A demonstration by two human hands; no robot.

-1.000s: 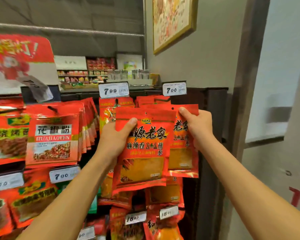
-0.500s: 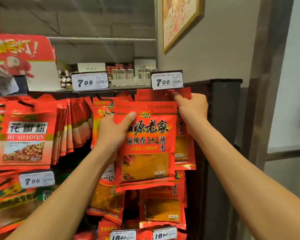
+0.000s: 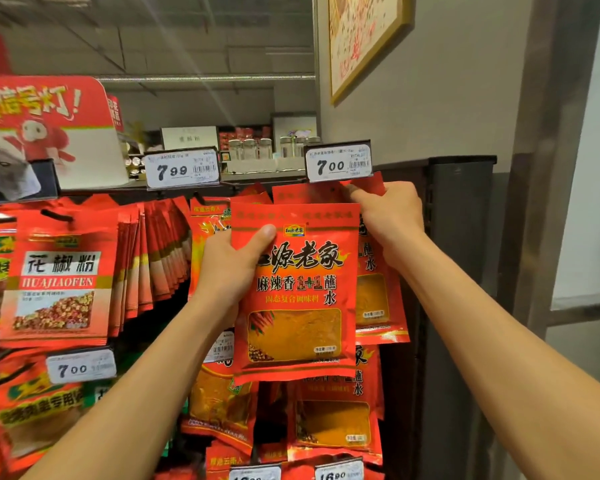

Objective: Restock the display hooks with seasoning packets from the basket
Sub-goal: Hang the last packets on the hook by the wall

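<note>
My left hand (image 3: 230, 268) grips a red seasoning packet (image 3: 297, 317) by its left edge, thumb across the front, and holds it in front of the rack. Behind it, my right hand (image 3: 388, 216) pinches the top of a second red packet (image 3: 378, 303) just under the 7.00 price tag (image 3: 338, 163), where the hook sits. The hook itself is hidden by the tag and the packets. No basket is in view.
Rows of red packets (image 3: 63, 282) hang to the left under a 7.99 tag (image 3: 182, 169), more packets (image 3: 333, 417) hang below. A dark rack post (image 3: 459, 271) and a grey wall stand right. A red sign (image 3: 45, 126) tops the rack.
My right hand has lifted its packet from chest height up to the 7.00 tag. My left hand has raised the front packet a little, and the view has tilted upward.
</note>
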